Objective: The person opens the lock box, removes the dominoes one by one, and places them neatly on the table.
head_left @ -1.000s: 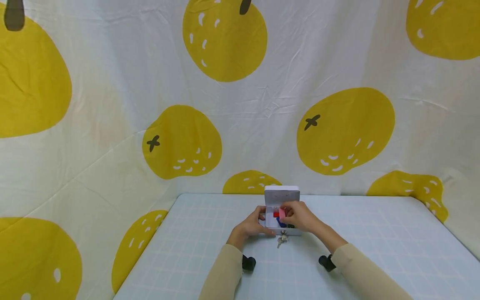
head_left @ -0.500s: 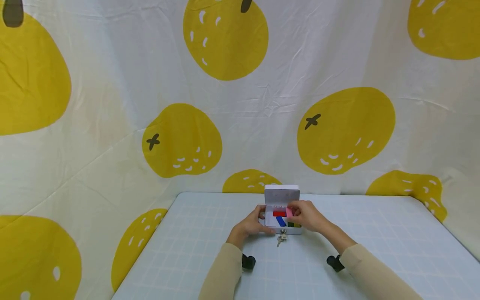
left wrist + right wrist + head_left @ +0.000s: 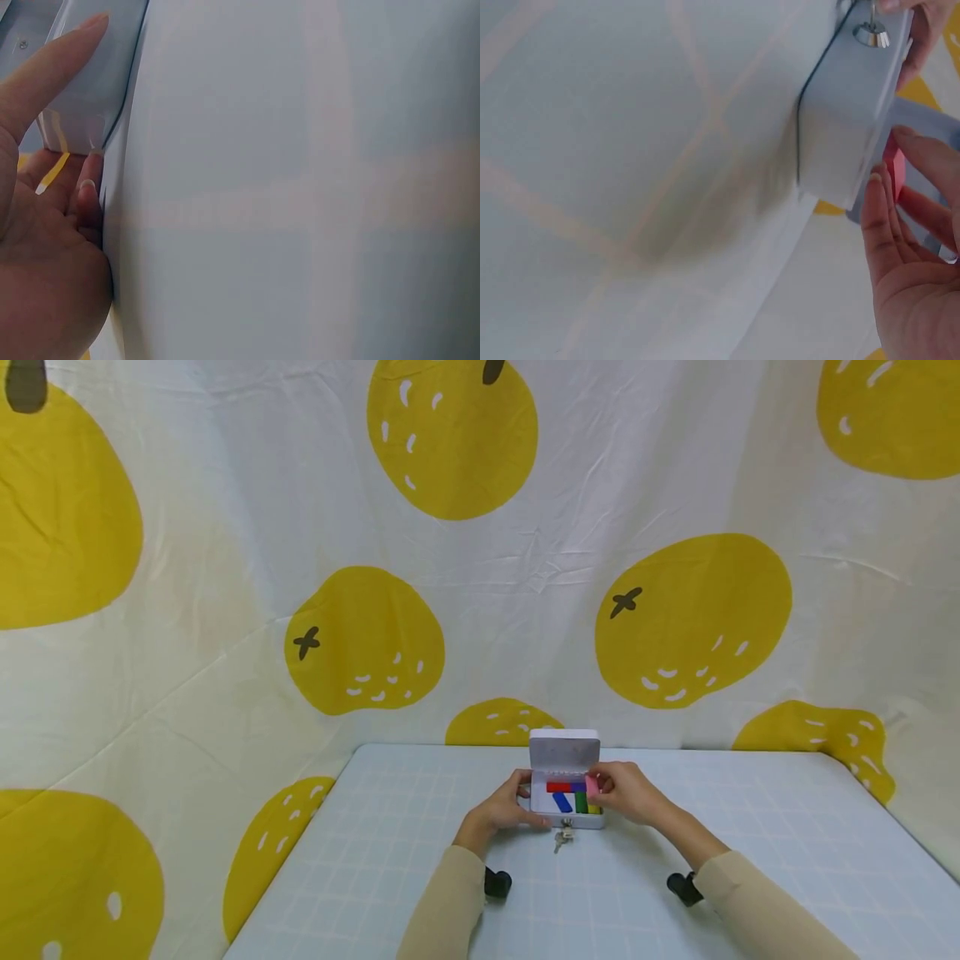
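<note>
A small white metal cash box [image 3: 588,822] stands on the table with its lid [image 3: 564,754] raised. My left hand [image 3: 504,810] grips the box's left side, thumb along the front wall and fingers by the side. A pink block [image 3: 592,787] is pinched between the thumb and fingers of my right hand [image 3: 626,789], over the box's right side; the right wrist view shows it as a red-pink edge. Inside lie a red block [image 3: 558,787], a purple block [image 3: 577,787], a tilted blue block [image 3: 562,802], a green block [image 3: 581,802] and a yellow block [image 3: 593,809], partly hidden.
Keys [image 3: 562,838] hang from the lock on the box's front. The table [image 3: 375,860] has a pale blue checked cover. Behind it hangs a white curtain [image 3: 517,610] printed with yellow fruit.
My right hand has moved to the right with the pink block, from mid-box to its right side. The red, purple, blue, green and yellow blocks have come into view. My left hand has stayed put.
</note>
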`<state>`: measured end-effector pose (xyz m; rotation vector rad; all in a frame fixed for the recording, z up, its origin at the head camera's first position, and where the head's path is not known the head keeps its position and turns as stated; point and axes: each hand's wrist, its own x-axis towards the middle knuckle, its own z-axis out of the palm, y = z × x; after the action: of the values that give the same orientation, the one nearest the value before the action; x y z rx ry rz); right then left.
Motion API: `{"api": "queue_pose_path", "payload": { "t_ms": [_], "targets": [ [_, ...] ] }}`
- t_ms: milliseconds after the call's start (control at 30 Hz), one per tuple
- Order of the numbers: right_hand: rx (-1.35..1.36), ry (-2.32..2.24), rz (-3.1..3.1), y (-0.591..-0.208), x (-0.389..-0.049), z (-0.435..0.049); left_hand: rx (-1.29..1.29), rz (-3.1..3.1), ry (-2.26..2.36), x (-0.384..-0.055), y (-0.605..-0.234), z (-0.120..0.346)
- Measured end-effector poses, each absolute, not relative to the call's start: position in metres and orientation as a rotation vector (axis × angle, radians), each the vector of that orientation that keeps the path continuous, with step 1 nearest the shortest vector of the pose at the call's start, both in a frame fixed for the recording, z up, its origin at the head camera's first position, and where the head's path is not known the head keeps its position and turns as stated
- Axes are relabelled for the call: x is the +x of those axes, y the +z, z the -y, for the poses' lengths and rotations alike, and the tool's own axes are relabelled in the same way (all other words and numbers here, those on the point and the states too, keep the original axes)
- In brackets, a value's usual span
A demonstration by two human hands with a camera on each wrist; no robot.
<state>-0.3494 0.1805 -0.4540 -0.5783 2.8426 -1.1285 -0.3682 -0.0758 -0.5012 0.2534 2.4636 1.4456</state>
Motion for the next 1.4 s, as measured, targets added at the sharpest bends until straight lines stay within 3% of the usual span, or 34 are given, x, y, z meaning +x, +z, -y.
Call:
{"api": "queue_pose_path", "payload": {
  "t_ms": [1100, 1400],
  "targets": [
    [-0.616, -1.022, -2.896, -0.472, -0.353, -0.219, 0.257, -2.461, 1.448, -0.370, -0.503, 0.076],
    [-0.507, -1.000, -2.825, -0.481, -0.357, -0.216, 0.254, -2.463, 1.451, -0.369, -0.503, 0.076]
  ]
}}
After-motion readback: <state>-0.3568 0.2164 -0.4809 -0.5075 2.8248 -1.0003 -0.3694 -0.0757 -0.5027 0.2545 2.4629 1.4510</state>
